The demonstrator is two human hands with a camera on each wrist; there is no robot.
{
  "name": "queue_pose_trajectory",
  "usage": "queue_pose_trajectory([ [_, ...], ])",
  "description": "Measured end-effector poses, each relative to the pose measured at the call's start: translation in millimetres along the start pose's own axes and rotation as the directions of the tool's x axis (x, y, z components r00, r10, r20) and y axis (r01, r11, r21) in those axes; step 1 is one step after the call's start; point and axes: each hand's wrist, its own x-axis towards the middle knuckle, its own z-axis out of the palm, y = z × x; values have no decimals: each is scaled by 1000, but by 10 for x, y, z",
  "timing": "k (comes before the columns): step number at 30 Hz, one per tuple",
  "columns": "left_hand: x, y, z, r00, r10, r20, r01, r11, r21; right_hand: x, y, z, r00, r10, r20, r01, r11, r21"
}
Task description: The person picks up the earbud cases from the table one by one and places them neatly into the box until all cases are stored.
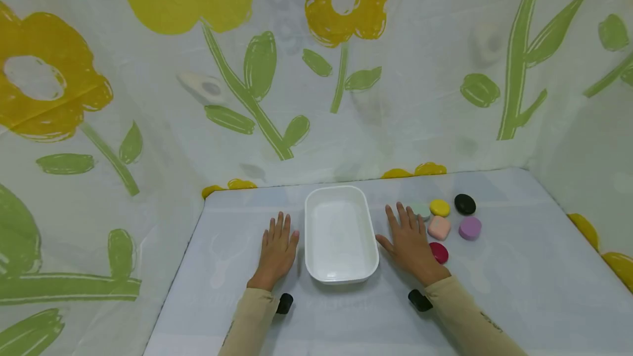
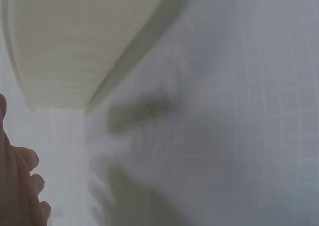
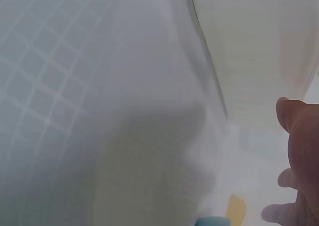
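Note:
A white rectangular tray (image 1: pixel 341 229) with rounded corners and a raised rim lies in the middle of the table, nothing inside it. To its left, my left hand (image 1: pixel 275 254) is palm down over the tabletop, fingers extended. On the other side my right hand (image 1: pixel 410 246) has its fingers spread, the thumb pointing toward the tray's right wall. Neither hand holds anything. Close by the right hand are small rounded pieces: pale green (image 1: pixel 421 211), pink (image 1: pixel 439 228) and crimson (image 1: pixel 439 252). The hand partly hides the green and crimson ones.
Farther right sit a yellow piece (image 1: pixel 439 207), a black oval one (image 1: pixel 465 204) and a purple round one (image 1: pixel 470 228). A pale cloth covers the table (image 1: pixel 534 279). Flower-printed curtains (image 1: pixel 420 120) enclose its back and sides.

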Motion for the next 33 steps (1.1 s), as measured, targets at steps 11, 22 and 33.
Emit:
queue_pose_trajectory([
  [11, 53, 110, 11, 999, -8, 36, 17, 966, -259, -66, 200, -54, 999, 48, 9, -48, 998, 33],
  [22, 45, 222, 29, 996, -68, 63, 92, 837, -540, -298, 420, -184, 992, 117, -48, -110, 985, 130],
  [33, 24, 313, 38, 979, -198, 45, 181, 751, -635, -571, 523, -254, 978, 185, -98, -165, 970, 180],
])
